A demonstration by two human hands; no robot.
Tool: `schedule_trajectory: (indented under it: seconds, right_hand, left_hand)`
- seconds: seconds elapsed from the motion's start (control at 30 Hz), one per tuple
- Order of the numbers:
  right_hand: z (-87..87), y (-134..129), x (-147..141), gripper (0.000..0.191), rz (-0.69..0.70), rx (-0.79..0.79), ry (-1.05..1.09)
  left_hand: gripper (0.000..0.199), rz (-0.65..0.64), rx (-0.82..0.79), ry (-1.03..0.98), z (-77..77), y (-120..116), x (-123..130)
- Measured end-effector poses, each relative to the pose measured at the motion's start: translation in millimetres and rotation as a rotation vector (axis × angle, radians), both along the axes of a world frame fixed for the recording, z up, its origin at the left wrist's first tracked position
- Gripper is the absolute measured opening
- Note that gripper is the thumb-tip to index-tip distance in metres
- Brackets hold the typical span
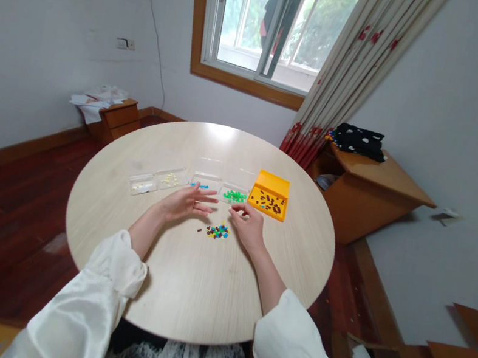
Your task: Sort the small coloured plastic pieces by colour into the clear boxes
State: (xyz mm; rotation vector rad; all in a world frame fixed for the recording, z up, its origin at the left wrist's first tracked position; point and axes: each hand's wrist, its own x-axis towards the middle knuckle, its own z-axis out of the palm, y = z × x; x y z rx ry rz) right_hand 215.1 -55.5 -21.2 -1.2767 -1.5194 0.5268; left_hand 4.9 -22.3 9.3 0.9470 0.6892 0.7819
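My left hand [186, 202] hovers over the table with its fingers stretched out and apart, holding nothing. It partly hides a clear box [207, 179] with blue pieces [201, 186] in it. My right hand [249, 228] is closed in a pinch; whatever is between thumb and finger is too small to make out. Just below and between both hands lies a pile of small mixed-colour building pieces [218, 231], with one brown piece [199, 230] apart on its left. Beyond my right hand are a clear box of green pieces [234, 197] and an open yellow box [273, 183] holding brown pieces [268, 200].
Two more clear boxes, one with white pieces [142, 188] and one with pale yellow pieces [170, 179], stand at the left on the round table [195, 295]. Wooden cabinets [369, 189] and a curtain [357, 58] are behind it on the right.
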Motion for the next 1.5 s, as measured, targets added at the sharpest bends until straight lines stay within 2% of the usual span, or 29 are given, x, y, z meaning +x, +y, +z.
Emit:
schedule_trajectory:
  seconds: [0.13, 0.33, 0.5, 0.77, 0.87, 1.07, 1.17, 1.3, 1.5]
  right_hand:
    - [4.0, -1.9, -3.0, 0.015, -0.004, 0.032, 0.039]
    - [5.4, -4.7, -6.1, 0.017, 0.032, 0.037, 0.047]
    - [5.2, -4.9, -6.3, 0.017, 0.035, 0.040, 0.053]
    - [5.5, -6.1, -7.2, 0.013, 0.043, 0.062, 0.035]
    - [4.4, -4.0, -5.0, 0.015, 0.037, 0.068, 0.051]
    - [2.1, -1.7, -3.4, 0.022, 0.037, 0.062, 0.067]
    - [2.8, -2.8, -4.5, 0.021, 0.046, 0.066, 0.055]
    - [2.7, -3.2, -4.8, 0.021, 0.053, 0.066, 0.045]
    - [0.6, -2.4, -3.7, 0.020, 0.052, 0.071, 0.014]
  left_hand:
    - [0.058, -0.146, -0.029, 0.000, -1.8, -5.7, 8.3]
    - [0.061, -0.326, 0.003, -0.120, -17.3, 1.9, 8.1]
    - [0.060, -0.346, 0.007, -0.132, -22.5, 4.7, 8.3]
    - [0.060, -0.341, -0.054, -0.156, -19.7, 1.5, 11.1]
    - [0.055, -0.247, -0.090, -0.195, -13.3, 1.8, 5.8]
    - [0.054, 0.252, -0.109, -0.449, 2.4, 12.7, -24.0]
    - [0.057, 0.426, -0.132, -0.541, 4.3, 18.7, -39.8]
    - [0.060, 0.554, -0.169, -0.585, 3.8, 21.1, -48.3]
    - [0.067, 0.630, -0.251, -0.608, 6.4, 19.4, -44.5]
